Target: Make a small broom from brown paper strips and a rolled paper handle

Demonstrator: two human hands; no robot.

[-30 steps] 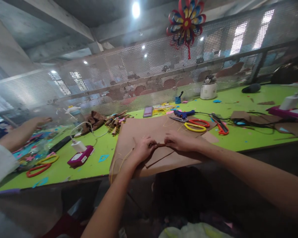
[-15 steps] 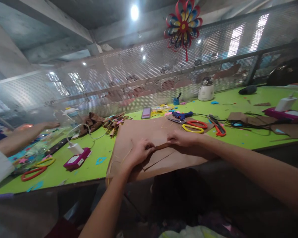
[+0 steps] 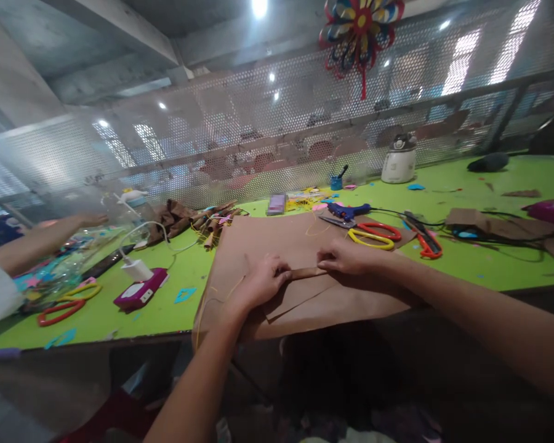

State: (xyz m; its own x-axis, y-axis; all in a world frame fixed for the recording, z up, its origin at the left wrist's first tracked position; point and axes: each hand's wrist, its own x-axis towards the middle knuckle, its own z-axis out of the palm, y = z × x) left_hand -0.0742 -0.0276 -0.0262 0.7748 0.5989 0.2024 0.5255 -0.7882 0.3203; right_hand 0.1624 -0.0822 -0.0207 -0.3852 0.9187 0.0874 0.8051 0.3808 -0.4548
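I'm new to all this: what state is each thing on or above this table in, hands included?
Left hand: pinching the strip's left end
Right hand: pinching its right end
Brown strip: narrow, held between both hands
Brown sheet: spread on the green table
Scissors: lying down; blade opening unclear
Blue glue gun: lying down
White bottle: upright, dark lid on
White adapter: plugged into purple socket block
Flower decoration: hanging

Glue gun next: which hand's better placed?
Right, I'd say. The right hand is nearer the glue gun; the left hand sits farther off to the left. Both hold the brown strip, so the right would probably have to let go first.
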